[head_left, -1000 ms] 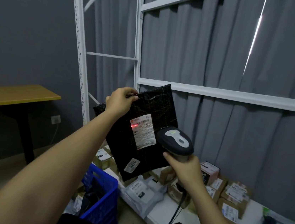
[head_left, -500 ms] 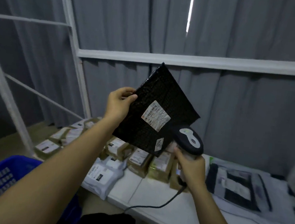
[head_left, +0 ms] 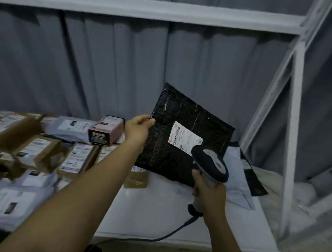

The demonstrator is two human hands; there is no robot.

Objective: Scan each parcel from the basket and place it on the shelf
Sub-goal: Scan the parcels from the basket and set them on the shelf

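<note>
Black bubble-textured plastic covers the flat square parcel [head_left: 182,140], tilted above the white shelf [head_left: 151,207] with a white label facing out; the left hand [head_left: 138,129] pinches its left edge. The right hand [head_left: 208,190] grips the smooth grey-and-black scanner [head_left: 210,164], whose head hides the label's lower corner. Cardboard boxes [head_left: 38,150] and pale mailers lie blurred at left, print unreadable

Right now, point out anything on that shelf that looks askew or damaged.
Nothing looks damaged. The red-brown box lies perched on other parcels, tilted. The black mailer is off the shelf, gripped by the left hand; the right hand holds the scanner.
</note>
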